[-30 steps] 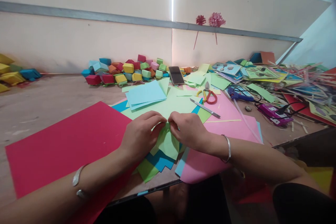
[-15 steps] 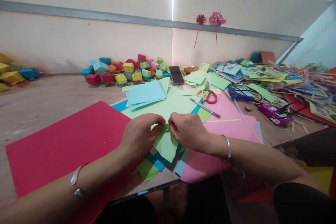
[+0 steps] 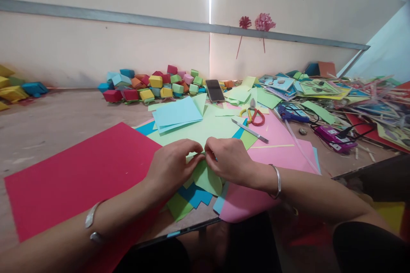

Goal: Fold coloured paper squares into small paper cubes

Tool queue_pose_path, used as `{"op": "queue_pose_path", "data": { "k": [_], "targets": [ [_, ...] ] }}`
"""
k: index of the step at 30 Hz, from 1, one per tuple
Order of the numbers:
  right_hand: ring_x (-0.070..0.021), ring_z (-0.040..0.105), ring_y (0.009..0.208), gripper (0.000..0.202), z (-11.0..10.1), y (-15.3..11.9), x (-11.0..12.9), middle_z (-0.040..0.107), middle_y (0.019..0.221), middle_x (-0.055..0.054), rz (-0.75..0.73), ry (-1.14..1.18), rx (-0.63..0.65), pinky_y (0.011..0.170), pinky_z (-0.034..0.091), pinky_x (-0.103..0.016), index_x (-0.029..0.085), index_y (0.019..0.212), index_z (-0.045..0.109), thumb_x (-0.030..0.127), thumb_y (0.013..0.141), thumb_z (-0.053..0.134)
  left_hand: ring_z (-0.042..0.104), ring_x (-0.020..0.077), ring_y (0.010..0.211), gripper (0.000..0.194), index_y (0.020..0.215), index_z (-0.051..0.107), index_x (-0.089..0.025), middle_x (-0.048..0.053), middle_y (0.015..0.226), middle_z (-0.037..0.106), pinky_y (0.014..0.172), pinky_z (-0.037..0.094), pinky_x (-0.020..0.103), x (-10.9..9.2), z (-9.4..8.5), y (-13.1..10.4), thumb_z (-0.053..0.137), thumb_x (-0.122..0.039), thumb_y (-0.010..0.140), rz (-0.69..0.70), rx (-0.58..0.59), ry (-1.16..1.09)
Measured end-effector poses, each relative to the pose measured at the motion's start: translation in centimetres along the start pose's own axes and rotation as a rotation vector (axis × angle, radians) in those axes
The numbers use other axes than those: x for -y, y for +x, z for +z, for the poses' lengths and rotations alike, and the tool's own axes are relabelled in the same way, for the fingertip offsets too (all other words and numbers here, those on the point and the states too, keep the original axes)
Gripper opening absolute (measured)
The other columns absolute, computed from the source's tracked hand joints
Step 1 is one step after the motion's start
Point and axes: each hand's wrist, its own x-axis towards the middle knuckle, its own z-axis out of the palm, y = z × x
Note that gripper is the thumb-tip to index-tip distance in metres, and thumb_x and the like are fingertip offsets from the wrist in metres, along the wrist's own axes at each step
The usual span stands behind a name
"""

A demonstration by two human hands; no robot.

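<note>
Both hands meet at the middle of the table, fingertips nearly touching. My left hand (image 3: 171, 164) pinches a light green paper piece (image 3: 208, 179) from the left, thumb and forefinger at its top edge. Opposite it, my right hand (image 3: 229, 158) grips the same piece, its fingers bent inward. The piece hangs below the fingertips, its upper part hidden by them. Beneath lie a large pale green sheet (image 3: 211, 126) and blue scraps (image 3: 194, 195). A red sheet (image 3: 83, 175) is under my left forearm, and a pink sheet (image 3: 253, 200) is beside my right hand.
Scissors (image 3: 255, 116) and a craft knife (image 3: 251, 130) lie beyond my right hand. Folded light blue paper (image 3: 179, 114), a phone (image 3: 215, 91) and small coloured boxes (image 3: 155, 82) sit further back. A blue glue gun (image 3: 293, 115) and purple power adapter (image 3: 335, 138) are at right.
The green paper piece has turned and shifted slightly right, showing more of the blue scraps below. My left fingertips have moved slightly right, towards my right hand.
</note>
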Motion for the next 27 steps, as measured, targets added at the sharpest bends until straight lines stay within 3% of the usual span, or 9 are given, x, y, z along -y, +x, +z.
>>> {"op": "queue_pose_path", "data": {
  "k": [9, 12, 18, 20, 23, 27],
  "targets": [
    [-0.0167, 0.062, 0.068, 0.017, 0.1, -0.2, 0.2, 0.072, 0.081, -0.007, -0.046, 0.004, -0.031, 0.055, 0.022, -0.029, 0.015, 0.096, 0.061, 0.022, 0.093, 0.047, 0.064, 0.0155, 0.069, 0.016, 0.077, 0.066, -0.021, 0.002, 0.078, 0.072, 0.055, 0.036, 0.024, -0.7, -0.1, -0.1, 0.051, -0.017, 0.082, 0.052, -0.109, 0.172],
    [-0.0161, 0.059, 0.065, 0.017, 0.3, -0.1, 0.2, 0.071, 0.078, -0.007, -0.065, -0.018, -0.045, 0.053, 0.020, -0.029, 0.015, 0.094, 0.061, 0.022, 0.094, 0.046, 0.063, 0.0150, 0.066, 0.016, 0.074, 0.063, -0.020, 0.002, 0.074, 0.071, 0.056, 0.037, 0.024, -0.6, 0.2, -0.1, 0.050, -0.015, 0.079, 0.021, -0.086, 0.178],
    [-0.0141, 0.055, 0.059, 0.016, 1.1, -0.2, -0.1, 0.068, 0.070, -0.006, -0.224, -0.125, -0.204, 0.053, 0.019, -0.029, 0.015, 0.080, 0.059, 0.013, 0.092, 0.048, 0.061, 0.0173, 0.063, 0.014, 0.070, 0.064, -0.022, 0.002, 0.068, 0.070, 0.059, 0.037, 0.027, -0.5, 0.5, -0.2, 0.052, -0.020, 0.077, -0.084, -0.066, 0.138],
    [-0.0135, 0.052, 0.056, 0.018, 1.3, -0.2, -0.4, 0.066, 0.065, -0.005, -0.275, -0.158, -0.281, 0.053, 0.019, -0.029, 0.015, 0.075, 0.058, 0.011, 0.090, 0.049, 0.064, 0.0191, 0.069, 0.011, 0.075, 0.064, -0.023, 0.002, 0.073, 0.071, 0.062, 0.040, 0.029, -0.7, 0.5, -0.2, 0.054, -0.022, 0.076, -0.102, -0.064, -0.031],
    [-0.0130, 0.048, 0.052, 0.020, 1.5, -0.2, -0.9, 0.061, 0.058, -0.003, -0.289, -0.200, -0.424, 0.053, 0.018, -0.030, 0.016, 0.071, 0.058, 0.011, 0.089, 0.048, 0.066, 0.0209, 0.081, 0.015, 0.084, 0.062, -0.022, 0.003, 0.086, 0.072, 0.069, 0.047, 0.029, -1.1, 0.1, 0.2, 0.064, -0.029, 0.071, -0.185, -0.012, -0.539],
    [-0.0121, 0.044, 0.052, 0.025, 1.6, 0.0, -1.3, 0.056, 0.055, -0.001, -0.283, -0.166, -0.600, 0.055, 0.021, -0.029, 0.017, 0.069, 0.057, 0.010, 0.090, 0.044, 0.067, 0.0230, 0.076, 0.038, 0.094, 0.064, -0.018, 0.007, 0.084, 0.071, 0.065, 0.051, 0.031, -1.3, -0.4, 1.0, 0.069, -0.050, 0.073, -0.500, 0.251, -1.258]
  ]
}}
